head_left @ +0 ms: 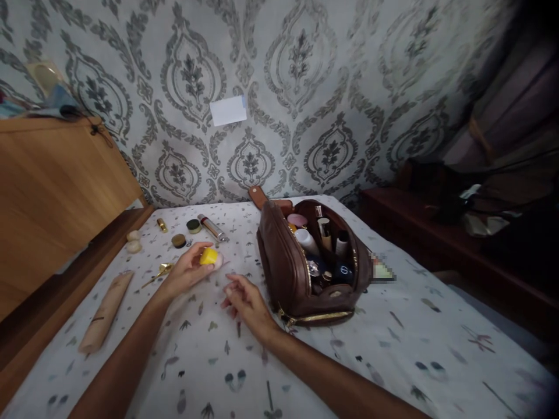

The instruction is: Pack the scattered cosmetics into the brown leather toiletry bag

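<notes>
My left hand [188,271] is closed around a small container with a yellow top [209,256] and a pale end, held above the printed sheet. Close by on the right, my right hand [248,305] has its fingers apart and slightly curled, with nothing in them. A brown bag [282,256] stands unzipped to the right of my hands. Inside it are a white-capped item [304,238], a pink round item [297,220], dark bottles and other cosmetics. Left of my left hand lie a gold item [165,268] and a long beige tube [106,314].
Behind my left hand are a silver tube [212,227], a dark round jar [193,226], a golden-lidded jar [178,240] and a small gold tube [162,224]. Pale round items [133,241] sit by the wooden edge. A patterned wall rises behind; dark red furniture [393,224] stands right.
</notes>
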Motion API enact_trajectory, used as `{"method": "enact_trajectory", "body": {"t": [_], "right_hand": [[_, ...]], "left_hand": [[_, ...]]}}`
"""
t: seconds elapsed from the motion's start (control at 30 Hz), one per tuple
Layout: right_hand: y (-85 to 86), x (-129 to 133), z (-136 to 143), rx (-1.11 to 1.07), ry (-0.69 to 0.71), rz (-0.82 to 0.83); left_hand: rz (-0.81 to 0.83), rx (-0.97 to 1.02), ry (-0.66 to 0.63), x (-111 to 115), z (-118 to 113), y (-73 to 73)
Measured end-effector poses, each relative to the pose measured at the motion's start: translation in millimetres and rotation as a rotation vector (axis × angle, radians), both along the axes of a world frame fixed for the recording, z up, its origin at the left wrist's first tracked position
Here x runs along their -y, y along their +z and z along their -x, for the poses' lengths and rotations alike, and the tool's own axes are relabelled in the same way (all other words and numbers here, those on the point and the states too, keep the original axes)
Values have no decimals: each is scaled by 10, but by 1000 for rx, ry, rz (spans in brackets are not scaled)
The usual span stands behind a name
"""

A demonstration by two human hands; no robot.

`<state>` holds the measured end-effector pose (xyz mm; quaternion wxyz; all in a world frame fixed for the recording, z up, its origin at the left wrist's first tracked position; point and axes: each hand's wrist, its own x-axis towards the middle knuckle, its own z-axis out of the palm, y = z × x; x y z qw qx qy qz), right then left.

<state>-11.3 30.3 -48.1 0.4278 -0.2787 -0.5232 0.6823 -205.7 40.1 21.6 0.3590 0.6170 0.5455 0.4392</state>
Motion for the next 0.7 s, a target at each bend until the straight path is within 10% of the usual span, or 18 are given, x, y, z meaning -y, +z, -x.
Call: {"method": "enact_trajectory", "body": {"t": [0.7], "right_hand": [[121,-50,-45,-163,25,236]], "left_hand": [[155,348,-227,357,-468,-281]]}}
